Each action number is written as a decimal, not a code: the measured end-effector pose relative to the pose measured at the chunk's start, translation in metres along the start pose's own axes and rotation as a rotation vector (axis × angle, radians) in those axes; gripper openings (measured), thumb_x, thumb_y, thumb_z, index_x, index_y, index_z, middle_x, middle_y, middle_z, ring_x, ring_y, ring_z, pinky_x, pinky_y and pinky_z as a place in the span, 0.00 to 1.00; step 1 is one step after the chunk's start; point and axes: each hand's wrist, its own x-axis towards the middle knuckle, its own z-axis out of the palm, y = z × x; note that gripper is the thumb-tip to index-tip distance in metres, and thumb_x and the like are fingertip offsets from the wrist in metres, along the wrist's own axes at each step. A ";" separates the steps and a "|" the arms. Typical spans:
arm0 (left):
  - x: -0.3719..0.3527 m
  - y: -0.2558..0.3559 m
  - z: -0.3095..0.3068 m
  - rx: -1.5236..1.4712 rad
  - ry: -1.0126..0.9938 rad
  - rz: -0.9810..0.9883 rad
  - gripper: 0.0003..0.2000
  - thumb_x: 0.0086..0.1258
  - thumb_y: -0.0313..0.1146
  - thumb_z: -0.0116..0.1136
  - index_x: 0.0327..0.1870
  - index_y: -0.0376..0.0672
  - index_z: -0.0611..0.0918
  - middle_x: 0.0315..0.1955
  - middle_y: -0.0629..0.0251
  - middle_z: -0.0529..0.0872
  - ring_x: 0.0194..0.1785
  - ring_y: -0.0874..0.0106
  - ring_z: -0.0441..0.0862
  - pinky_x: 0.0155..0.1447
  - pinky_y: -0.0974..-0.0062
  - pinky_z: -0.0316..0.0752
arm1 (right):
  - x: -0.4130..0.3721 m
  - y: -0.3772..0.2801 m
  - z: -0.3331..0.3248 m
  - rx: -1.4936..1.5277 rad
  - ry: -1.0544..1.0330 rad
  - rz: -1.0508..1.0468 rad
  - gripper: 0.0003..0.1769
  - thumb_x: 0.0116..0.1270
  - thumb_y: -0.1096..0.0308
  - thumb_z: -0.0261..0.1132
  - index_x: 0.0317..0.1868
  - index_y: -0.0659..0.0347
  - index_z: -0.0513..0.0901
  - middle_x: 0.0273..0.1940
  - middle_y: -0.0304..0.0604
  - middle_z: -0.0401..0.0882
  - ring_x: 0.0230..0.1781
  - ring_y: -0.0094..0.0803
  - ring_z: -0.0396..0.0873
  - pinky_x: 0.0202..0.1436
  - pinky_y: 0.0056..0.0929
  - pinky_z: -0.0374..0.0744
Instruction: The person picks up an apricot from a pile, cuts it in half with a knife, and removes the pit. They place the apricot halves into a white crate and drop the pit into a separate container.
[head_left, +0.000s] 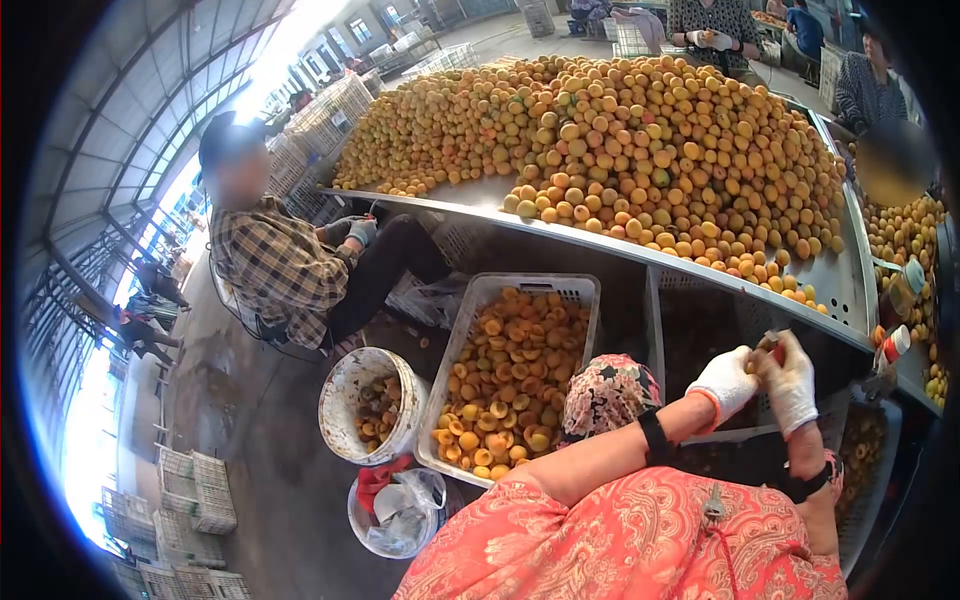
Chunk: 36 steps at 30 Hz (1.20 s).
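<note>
Object, reddish, mostly hidden, sits between left hand and right hand.

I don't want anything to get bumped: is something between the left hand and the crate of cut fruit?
Yes, the flowery cloth bump, just right of the crate in the picture, shows between it and the left hand. The hand might need to go over or around it.

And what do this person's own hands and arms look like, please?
The left hand and right hand wear white gloves; the left cuff has an orange edge. Each forearm has a dark band around it. The clothing is red and patterned.
</note>
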 end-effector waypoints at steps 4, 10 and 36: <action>-0.032 0.062 -0.038 -0.428 -0.209 -0.313 0.10 0.59 0.26 0.56 0.42 0.42 0.79 0.26 0.67 0.80 0.22 0.75 0.75 0.23 0.76 0.67 | -0.012 0.012 0.020 0.180 0.038 -0.143 0.07 0.68 0.70 0.67 0.42 0.62 0.78 0.32 0.36 0.79 0.34 0.20 0.75 0.39 0.23 0.76; -0.053 0.093 -0.095 -0.133 0.003 -0.179 0.08 0.65 0.35 0.62 0.41 0.43 0.83 0.25 0.73 0.80 0.24 0.81 0.74 0.26 0.79 0.70 | -0.010 0.028 0.001 -0.185 0.139 -0.365 0.09 0.66 0.66 0.67 0.35 0.61 0.77 0.26 0.53 0.77 0.27 0.48 0.78 0.33 0.39 0.75; 0.248 0.068 0.041 1.039 -0.396 0.149 0.18 0.63 0.35 0.57 0.55 0.49 0.85 0.47 0.58 0.87 0.49 0.62 0.85 0.56 0.71 0.77 | -0.032 0.086 -0.096 0.186 0.086 0.216 0.17 0.68 0.60 0.67 0.44 0.68 0.78 0.37 0.59 0.83 0.42 0.54 0.82 0.47 0.40 0.77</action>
